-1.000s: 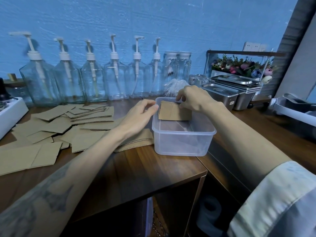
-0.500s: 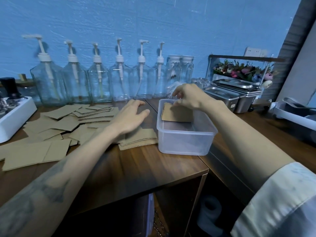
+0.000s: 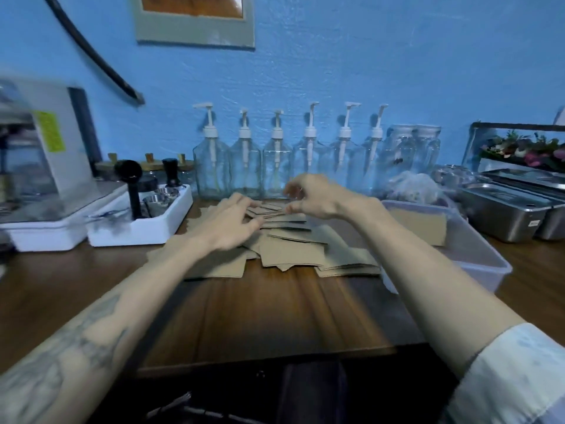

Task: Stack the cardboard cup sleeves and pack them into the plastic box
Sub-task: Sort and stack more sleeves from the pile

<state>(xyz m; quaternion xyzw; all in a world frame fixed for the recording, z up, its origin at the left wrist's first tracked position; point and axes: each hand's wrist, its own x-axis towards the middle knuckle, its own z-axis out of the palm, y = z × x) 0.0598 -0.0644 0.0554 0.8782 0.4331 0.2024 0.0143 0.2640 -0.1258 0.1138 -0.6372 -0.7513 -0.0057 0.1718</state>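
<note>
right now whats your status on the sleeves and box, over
Both hands over the loose sleeves; left hand flat on them, right hand curled, grip unclear. Some sleeves stand in the box. Nothing in the way.

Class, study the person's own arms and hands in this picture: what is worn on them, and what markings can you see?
The left hand is bare, and its bare forearm carries a dark tattoo. The right hand is bare too; a pale, whitish sleeve is pushed up near the elbow. No gloves or watch show; rings are too blurred to tell.
</note>
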